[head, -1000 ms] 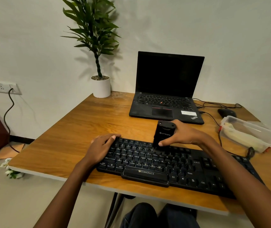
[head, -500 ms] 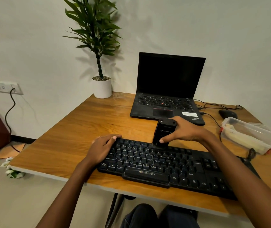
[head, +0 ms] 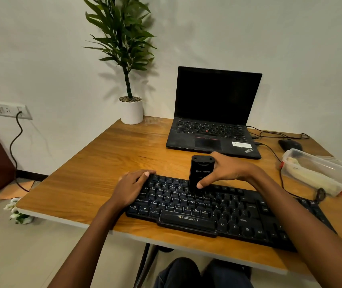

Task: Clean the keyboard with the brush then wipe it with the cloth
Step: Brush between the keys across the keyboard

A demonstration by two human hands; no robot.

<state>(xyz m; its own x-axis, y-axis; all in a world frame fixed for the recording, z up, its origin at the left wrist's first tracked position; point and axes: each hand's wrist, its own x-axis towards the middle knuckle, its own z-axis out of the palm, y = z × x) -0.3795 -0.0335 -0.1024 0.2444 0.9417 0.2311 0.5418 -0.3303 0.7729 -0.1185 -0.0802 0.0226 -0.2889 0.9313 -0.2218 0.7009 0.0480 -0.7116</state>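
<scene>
Keyboard (head: 238,213), black, stretched along near edge of wooden desk (head: 103,167). Black brush (head: 201,169) stood upright on upper key rows, gripped by right hand (head: 228,171), thumb and fingers curled round it. Left hand (head: 130,188) rested flat on keyboard's left end, fingers relaxed. Behind: open laptop (head: 213,104), potted plant (head: 132,110), plastic container (head: 315,173).

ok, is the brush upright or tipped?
Upright: the brush stands vertical, lower end on the keyboard, with the right hand gripping its body. The left hand rests on the keyboard's left end.
</scene>
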